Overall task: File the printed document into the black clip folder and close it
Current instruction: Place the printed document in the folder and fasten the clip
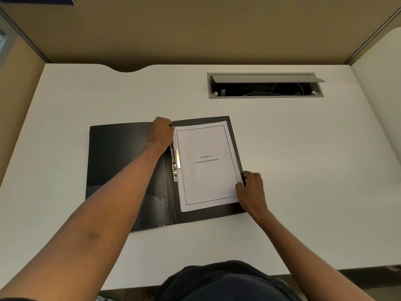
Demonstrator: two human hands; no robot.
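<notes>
While the black plastic clip folder (pixel 128 170) lies spread open on the white counter (pixel 303 148), I see the printed white document (pixel 208 166) resting on the folder's right-hand leaf, its cover page reading "Chapter 6 Learning Experience" inside a thin black border. Along the folder's spine, the silver metal clip (pixel 176 164) runs beside the document's left margin, and its flat bar lies over that margin.

My left hand (pixel 161 132) sits at the top of the folder's spine, curled over the upper left corner of the document; its fingers (pixel 171 125) are bent down against the paper edge, though I cannot tell whether they pinch anything. My right hand (pixel 251 191) is at the folder's right edge, near the document's lower right corner, thumb on the page and fingers curled around the edge of the leaf, gripping paper and cover together.

Beyond the folder, toward the tan partition wall (pixel 195 40), a grey cable tray (pixel 265 85) is set into the counter with its lid propped open.
</notes>
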